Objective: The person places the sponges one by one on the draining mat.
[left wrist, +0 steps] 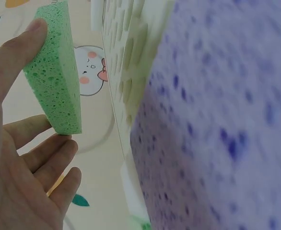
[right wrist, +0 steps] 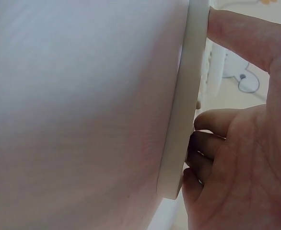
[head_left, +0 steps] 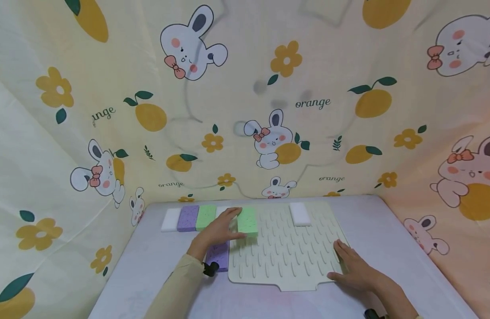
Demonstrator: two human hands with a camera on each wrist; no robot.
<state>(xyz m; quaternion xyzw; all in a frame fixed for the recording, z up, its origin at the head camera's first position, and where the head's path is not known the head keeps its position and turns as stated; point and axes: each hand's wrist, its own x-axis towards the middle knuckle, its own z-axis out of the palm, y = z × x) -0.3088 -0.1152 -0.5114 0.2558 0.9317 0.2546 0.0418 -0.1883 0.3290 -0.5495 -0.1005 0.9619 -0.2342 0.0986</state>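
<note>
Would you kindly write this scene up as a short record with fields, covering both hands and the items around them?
Left hand: pinches a light green sponge over the mat's far left part
Right hand: touches the mat's right side, near its near corner
Ridged mat: pale, lying on the table
On the mat: upright-rectangle white block, towards the far edge
Row left of the mat: leftmost white block, purple sponge, second green sponge, partly hidden white piece
Near the mat's left edge: speckled purple sponge
Backdrop: rabbit-and-orange print fabric

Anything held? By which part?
Green sponge, in the left hand: thumb at its near end, fingers at its left side. Right hand just touches the board.
</note>
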